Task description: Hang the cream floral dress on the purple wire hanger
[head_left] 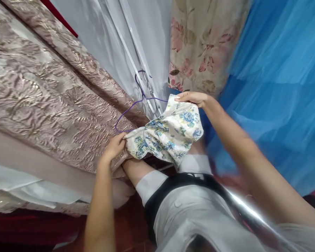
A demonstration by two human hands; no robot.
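Observation:
A white blouse-like garment with blue and yellow flowers [170, 134] hangs partly on a thin purple hanger [128, 109]. My left hand [114, 147] pinches the garment's left edge, close to the hanger's lower left corner. At its upper right edge, my right hand [191, 98] grips the cloth between thumb and fingers. The hanger's right arm runs in behind the fabric, so its far end is hidden. The hanger's hook stands up against pale cloth and white strips. Between my hands the fabric is bunched and creased.
Pink and gold brocade cloth [63, 87] fills the left side. White fabric [94, 31] and a beige floral cloth [199, 45] hang ahead. Blue sheer fabric [283, 77] hangs on the right. A shiny metal bar [252, 210] runs beside my body at lower right.

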